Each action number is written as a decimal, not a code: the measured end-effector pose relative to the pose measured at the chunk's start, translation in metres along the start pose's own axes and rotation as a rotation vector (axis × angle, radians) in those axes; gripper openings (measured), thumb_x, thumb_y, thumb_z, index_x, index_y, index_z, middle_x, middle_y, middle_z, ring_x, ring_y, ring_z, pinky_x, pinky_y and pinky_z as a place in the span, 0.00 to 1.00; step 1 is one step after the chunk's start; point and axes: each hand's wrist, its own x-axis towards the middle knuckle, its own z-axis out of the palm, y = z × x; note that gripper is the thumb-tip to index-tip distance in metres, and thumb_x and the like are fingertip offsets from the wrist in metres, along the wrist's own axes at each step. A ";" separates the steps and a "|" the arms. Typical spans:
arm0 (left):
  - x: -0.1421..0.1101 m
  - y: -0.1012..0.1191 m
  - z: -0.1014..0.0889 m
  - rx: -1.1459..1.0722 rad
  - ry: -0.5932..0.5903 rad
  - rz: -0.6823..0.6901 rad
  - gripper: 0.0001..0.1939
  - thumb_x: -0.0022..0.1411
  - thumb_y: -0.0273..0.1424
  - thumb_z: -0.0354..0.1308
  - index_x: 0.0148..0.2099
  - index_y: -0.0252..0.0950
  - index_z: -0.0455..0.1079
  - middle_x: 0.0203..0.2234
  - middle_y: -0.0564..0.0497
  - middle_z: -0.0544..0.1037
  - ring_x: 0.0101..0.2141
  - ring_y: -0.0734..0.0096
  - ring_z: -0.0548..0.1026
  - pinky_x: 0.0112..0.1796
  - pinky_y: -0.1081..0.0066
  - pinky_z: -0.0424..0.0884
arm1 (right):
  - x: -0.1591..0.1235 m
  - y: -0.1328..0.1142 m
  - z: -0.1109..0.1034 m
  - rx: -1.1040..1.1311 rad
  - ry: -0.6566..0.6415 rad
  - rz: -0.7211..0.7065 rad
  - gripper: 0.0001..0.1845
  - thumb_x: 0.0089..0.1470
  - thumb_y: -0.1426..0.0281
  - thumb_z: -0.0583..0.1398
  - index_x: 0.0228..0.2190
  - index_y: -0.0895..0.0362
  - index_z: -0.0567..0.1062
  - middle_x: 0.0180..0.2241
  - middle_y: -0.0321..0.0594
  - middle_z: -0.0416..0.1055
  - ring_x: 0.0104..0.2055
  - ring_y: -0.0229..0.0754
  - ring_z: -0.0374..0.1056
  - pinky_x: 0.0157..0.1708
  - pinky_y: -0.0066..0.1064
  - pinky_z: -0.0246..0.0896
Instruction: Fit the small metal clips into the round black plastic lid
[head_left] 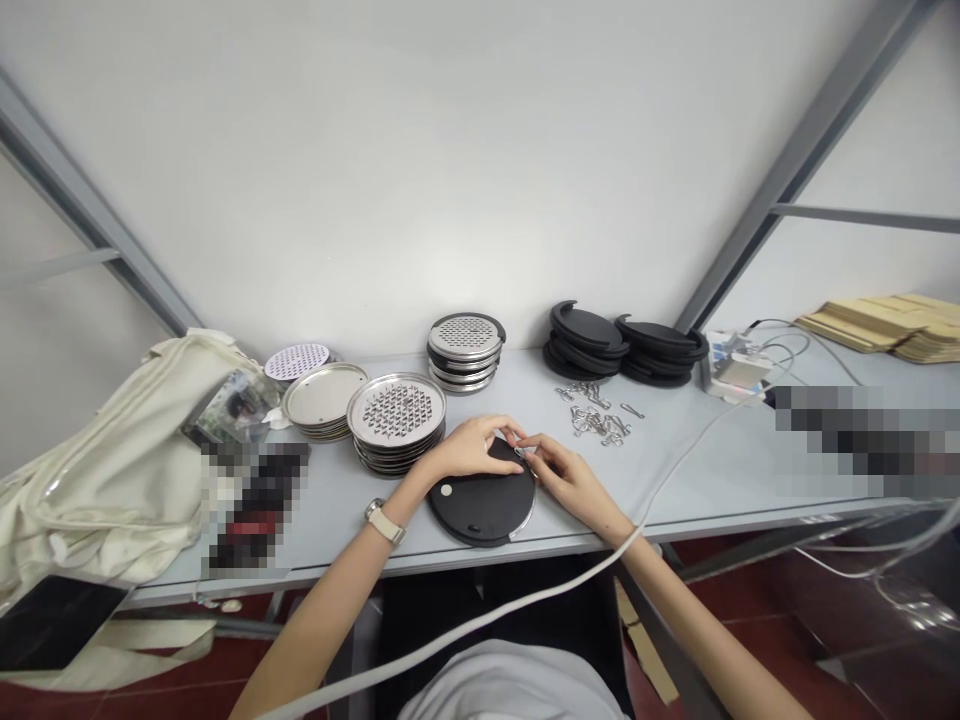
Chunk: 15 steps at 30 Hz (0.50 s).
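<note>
A round black disc [481,503] with a metal rim lies flat at the table's front edge. My left hand [471,446] rests on its far edge with fingers curled onto it. My right hand [559,472] meets it from the right, fingers pinched on a small metal clip [520,452] at the disc's rim. A heap of loose metal clips [598,415] lies just beyond my right hand. A stack of perforated steel discs [396,422] stands left of my left hand.
A stack of plain steel plates [324,399], a single perforated disc [297,361], a stack of assembled discs [465,351] and two piles of black covers [626,346] line the back. A cream bag [127,450] fills the left. A white cable [675,465] crosses the right.
</note>
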 end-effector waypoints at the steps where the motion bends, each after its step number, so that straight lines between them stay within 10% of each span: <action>1: 0.000 0.000 0.000 0.011 0.002 -0.001 0.20 0.49 0.37 0.65 0.44 0.38 0.68 0.35 0.54 0.73 0.24 0.78 0.61 0.26 0.75 0.57 | 0.000 -0.001 0.000 0.001 -0.005 -0.002 0.16 0.61 0.61 0.50 0.44 0.55 0.70 0.21 0.31 0.61 0.24 0.36 0.57 0.27 0.27 0.54; 15: -0.001 0.004 -0.002 0.047 -0.016 0.020 0.15 0.53 0.34 0.63 0.44 0.37 0.69 0.36 0.52 0.75 0.34 0.71 0.70 0.33 0.74 0.63 | -0.001 0.000 0.001 -0.029 -0.012 -0.027 0.11 0.57 0.67 0.54 0.42 0.56 0.68 0.21 0.29 0.55 0.24 0.35 0.54 0.26 0.26 0.52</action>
